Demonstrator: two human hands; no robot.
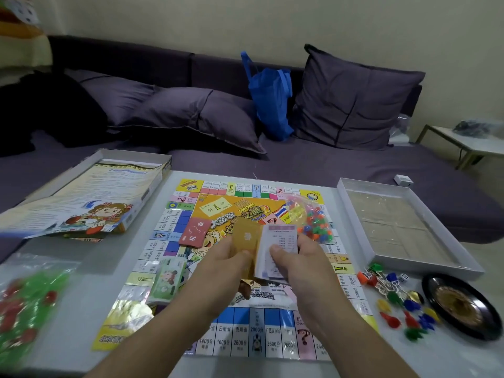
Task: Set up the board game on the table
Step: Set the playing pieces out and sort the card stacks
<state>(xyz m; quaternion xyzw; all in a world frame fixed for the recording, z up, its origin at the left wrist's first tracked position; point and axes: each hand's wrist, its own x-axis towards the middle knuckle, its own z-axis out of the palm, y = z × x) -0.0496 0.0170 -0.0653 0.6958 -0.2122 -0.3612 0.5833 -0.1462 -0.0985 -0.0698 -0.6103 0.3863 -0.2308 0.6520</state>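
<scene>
Hands (226, 266) hide board (174, 214) centre; card (281, 241) print illegible.

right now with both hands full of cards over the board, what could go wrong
1. The left hand grips a gold card deck and the right hand a white card deck above the game board; a loose grip could scatter cards.
2. The bag of coloured pieces lies on the board just beyond the hands and may get knocked.
3. The red card stack sits askew on the board, easily nudged.
</scene>
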